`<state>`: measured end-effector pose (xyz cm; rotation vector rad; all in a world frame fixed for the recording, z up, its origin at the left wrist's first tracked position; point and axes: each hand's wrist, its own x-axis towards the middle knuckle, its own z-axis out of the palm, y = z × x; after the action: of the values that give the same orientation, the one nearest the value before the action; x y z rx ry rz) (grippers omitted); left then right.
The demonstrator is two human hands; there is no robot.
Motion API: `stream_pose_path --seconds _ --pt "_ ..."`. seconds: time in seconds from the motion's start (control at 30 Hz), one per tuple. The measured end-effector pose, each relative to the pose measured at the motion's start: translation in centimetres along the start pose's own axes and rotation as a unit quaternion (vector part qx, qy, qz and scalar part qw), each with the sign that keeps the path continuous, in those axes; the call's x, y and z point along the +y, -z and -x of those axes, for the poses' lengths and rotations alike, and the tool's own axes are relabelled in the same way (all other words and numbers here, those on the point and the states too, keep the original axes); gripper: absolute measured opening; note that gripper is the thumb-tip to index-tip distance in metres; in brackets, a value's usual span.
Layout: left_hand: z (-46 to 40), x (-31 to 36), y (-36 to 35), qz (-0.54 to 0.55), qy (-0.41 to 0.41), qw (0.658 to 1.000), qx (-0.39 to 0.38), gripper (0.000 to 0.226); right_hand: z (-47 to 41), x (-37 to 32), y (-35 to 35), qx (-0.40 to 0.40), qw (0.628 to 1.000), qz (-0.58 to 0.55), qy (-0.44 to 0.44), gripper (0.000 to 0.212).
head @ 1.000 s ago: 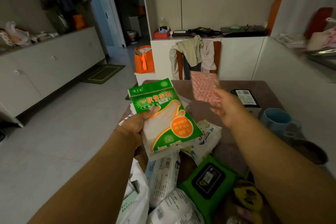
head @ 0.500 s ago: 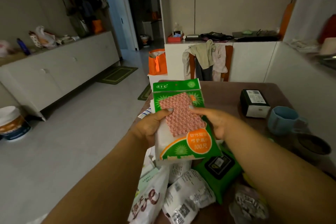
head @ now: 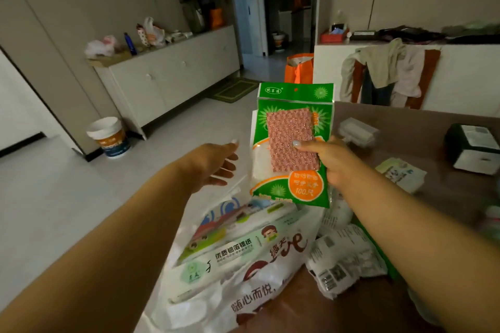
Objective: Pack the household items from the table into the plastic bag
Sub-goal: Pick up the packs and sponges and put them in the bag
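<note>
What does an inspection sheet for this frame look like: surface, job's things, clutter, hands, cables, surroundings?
Surface: brown table, partly covered.
Job's things: glove pack with pink pad on it, held above the plastic bag; foil box in the bag.
Clutter: white packets, black box.
Hands: right hand pinches pack and pad; left hand open, empty.
Cables: nothing seen.
Surroundings: white cabinet, bucket, orange bag.
</note>
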<state>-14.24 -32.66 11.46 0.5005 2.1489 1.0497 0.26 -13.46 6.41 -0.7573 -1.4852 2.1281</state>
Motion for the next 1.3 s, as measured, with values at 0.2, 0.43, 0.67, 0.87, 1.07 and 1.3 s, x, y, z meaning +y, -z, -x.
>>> stream_pose_path --seconds 0.2,0.43,0.67,0.87,1.07,1.3 --pt "1.4 -4.7 2.4 -0.128 0.032 0.991 0.013 0.042 -0.1 3.2 -3.2 -0.058 0.996 0.068 -0.022 0.036" --pt "2.7 -7.7 3.5 -0.334 0.118 0.928 -0.120 0.067 -0.5 4.2 -3.1 -0.095 0.990 0.104 -0.010 0.067" --pt "4.0 -9.0 5.1 -0.232 0.272 0.929 -0.098 0.072 -1.1 5.3 -3.2 -0.141 0.979 0.144 -0.008 0.057" --pt "3.4 -9.3 6.2 0.048 0.216 0.975 -0.027 0.061 -1.4 5.6 -3.7 -0.171 0.970 0.172 -0.014 0.057" --pt "3.8 -9.5 6.0 0.316 0.133 0.939 -0.003 0.012 -1.4 5.9 -4.5 -0.223 0.955 0.195 -0.027 0.050" --pt "5.9 -4.8 8.3 0.572 -0.023 0.818 0.055 0.036 -1.9 4.2 -4.0 -0.292 0.921 0.252 -0.049 0.046"
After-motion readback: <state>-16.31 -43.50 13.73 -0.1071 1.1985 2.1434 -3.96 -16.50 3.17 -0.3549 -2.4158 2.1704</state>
